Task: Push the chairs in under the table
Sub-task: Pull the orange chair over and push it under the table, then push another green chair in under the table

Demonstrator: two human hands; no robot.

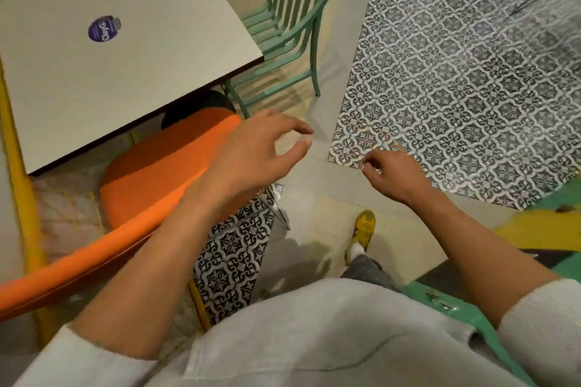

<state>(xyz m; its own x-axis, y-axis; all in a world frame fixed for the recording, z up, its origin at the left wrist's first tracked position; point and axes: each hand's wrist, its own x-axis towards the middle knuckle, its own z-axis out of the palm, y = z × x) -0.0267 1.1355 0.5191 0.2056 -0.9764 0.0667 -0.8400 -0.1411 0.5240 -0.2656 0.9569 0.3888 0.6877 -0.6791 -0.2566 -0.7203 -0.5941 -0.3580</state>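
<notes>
A pale square table [132, 50] with a purple round sticker fills the upper left. An orange chair [157, 166] stands at its near side, its seat partly under the tabletop and its curved back [63, 273] toward me. A green slatted metal chair [292, 9] sits at the table's right side, its seat partly under the top. My left hand [261, 151] hovers above the orange seat's right edge, fingers curled apart, touching nothing. My right hand [393, 173] hangs over the floor, fingers loosely curled, holding nothing.
Patterned black-and-white tiles [471, 88] cover the floor to the right, with plain tiles in between. A yellow post [22, 198] runs along the table's left. My yellow shoe [363, 229] stands below my right hand. A green edge [471, 317] lies at lower right.
</notes>
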